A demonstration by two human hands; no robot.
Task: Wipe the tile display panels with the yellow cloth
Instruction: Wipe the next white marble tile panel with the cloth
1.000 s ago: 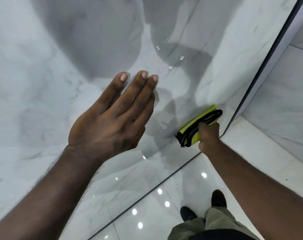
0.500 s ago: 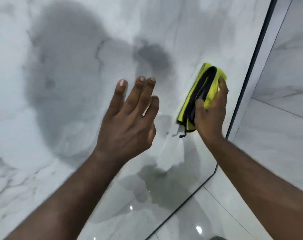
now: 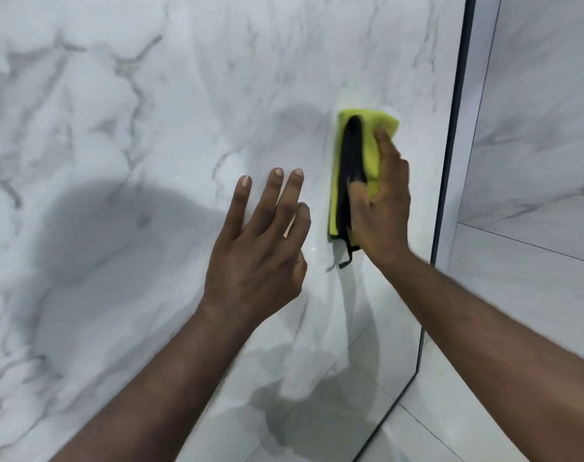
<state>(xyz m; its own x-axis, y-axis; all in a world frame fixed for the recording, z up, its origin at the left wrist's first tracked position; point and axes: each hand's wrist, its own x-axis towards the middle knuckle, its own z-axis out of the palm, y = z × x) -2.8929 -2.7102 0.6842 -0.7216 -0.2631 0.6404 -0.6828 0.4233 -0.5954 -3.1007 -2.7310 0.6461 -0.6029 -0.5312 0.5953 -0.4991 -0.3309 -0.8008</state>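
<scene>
A glossy white marble tile panel fills most of the head view. My right hand presses a folded yellow cloth with a black edge flat against the panel near its right edge; the thumb lies on the black fold and the fingers lie over the yellow part. My left hand is held up with fingers spread and straight, just left of the cloth, holding nothing. Whether its fingertips touch the panel I cannot tell.
A dark vertical edge strip ends the panel on the right. Beyond it stands another marble panel. White floor tiles show at the lower right.
My right hand has slid the cloth upward along the panel's right side, from near the floor to mid-height. The view has risen with it, and my left hand stays raised beside it.
</scene>
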